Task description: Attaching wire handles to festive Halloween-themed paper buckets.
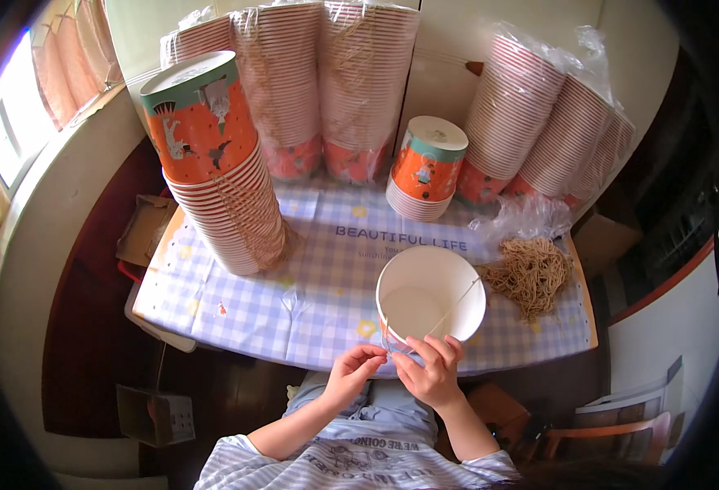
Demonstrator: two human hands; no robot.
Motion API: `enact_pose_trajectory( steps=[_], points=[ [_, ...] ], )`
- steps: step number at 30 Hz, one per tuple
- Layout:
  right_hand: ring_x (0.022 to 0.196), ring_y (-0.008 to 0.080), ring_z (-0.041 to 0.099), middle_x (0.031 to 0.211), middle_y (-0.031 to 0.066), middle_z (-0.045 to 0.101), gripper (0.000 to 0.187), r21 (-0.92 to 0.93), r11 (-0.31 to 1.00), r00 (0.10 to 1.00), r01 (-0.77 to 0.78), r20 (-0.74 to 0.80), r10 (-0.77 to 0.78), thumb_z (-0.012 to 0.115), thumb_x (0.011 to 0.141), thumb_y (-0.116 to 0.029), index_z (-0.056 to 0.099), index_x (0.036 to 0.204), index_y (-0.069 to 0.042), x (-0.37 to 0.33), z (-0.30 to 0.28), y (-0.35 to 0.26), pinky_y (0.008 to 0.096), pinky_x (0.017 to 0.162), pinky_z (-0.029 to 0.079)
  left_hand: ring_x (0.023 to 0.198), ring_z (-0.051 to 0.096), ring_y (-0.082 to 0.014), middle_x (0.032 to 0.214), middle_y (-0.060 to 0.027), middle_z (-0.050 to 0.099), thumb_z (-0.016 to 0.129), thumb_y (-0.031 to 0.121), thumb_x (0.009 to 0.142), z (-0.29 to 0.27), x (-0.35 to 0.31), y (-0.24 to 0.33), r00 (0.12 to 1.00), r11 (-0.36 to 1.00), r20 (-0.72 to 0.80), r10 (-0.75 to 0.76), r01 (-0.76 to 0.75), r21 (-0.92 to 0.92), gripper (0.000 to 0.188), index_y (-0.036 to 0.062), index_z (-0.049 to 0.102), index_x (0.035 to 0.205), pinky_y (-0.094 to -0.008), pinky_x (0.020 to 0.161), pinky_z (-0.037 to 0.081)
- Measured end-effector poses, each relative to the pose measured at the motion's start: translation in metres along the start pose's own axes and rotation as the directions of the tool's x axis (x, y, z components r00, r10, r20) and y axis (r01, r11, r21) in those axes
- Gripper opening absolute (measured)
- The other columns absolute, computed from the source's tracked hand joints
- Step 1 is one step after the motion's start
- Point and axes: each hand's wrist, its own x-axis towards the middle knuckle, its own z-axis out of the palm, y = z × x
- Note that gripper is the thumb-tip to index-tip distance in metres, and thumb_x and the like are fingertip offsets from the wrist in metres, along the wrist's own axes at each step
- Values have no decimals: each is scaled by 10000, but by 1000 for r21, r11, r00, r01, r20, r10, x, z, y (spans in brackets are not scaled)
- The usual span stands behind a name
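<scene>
A white-lined paper bucket [429,286] stands on the table close in front of me, its open mouth facing up. A thin tan string [455,309] runs from the far right of its rim across the mouth to the near side. At the near rim, my left hand [354,374] pinches the string between thumb and fingertips. Just to its right, my right hand [434,374] has thumb and forefinger closed at the string too, the other fingers raised over the near rim. The exact grip is partly hidden. Right of the bucket lies a tangled heap of tan strings [531,278].
A tall leaning stack of orange-and-green buckets [212,180] with strings along its side stands at left. Behind are a short bucket stack [429,167], plastic-wrapped stacks [367,82] and more wrapped stacks [514,106]. A checked cloth [310,269] covers the table. A chair [612,429] is at lower right.
</scene>
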Motion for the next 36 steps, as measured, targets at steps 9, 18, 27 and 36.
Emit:
enact_pose_trajectory(
  steps=[9, 18, 27, 36],
  points=[
    [1044, 174, 384, 1065, -38, 504, 131, 11, 1000, 1000, -1, 9, 1, 672, 666, -173, 634, 786, -207, -4, 0, 0, 391, 924, 266, 733, 502, -50, 872, -2, 580, 572, 69, 826, 16, 2, -3, 989, 937, 38, -142, 147, -318, 104, 39, 575, 926, -178, 644, 409],
    [1029, 147, 403, 1060, -58, 519, 32, -20, 1000, 1000, 9, -1, -9, 654, 717, -200, 637, 743, -199, -2, -2, -1, 365, 927, 270, 677, 481, -53, 813, 1, 572, 591, 67, 812, 23, 3, -4, 994, 939, -37, -103, 85, -332, 55, 46, 569, 859, -176, 601, 388],
    [1025, 202, 376, 980, -23, 457, 156, 103, 993, 998, 55, -14, -54, 671, 623, -108, 638, 728, -218, -4, 0, 12, 396, 931, 295, 645, 478, -101, 797, -39, 538, 562, 43, 814, 26, 8, 6, 990, 888, -126, -66, 1, -459, 33, 27, 545, 837, -216, 594, 404],
    [1020, 246, 385, 992, 15, 436, 168, 128, 991, 999, 31, 5, -32, 671, 620, -54, 634, 723, -181, -17, 0, 46, 397, 902, 365, 656, 487, -88, 775, -29, 547, 586, 85, 813, 13, 26, 29, 990, 907, -80, -115, 71, -415, 62, 30, 559, 819, -208, 580, 401]
  ],
)
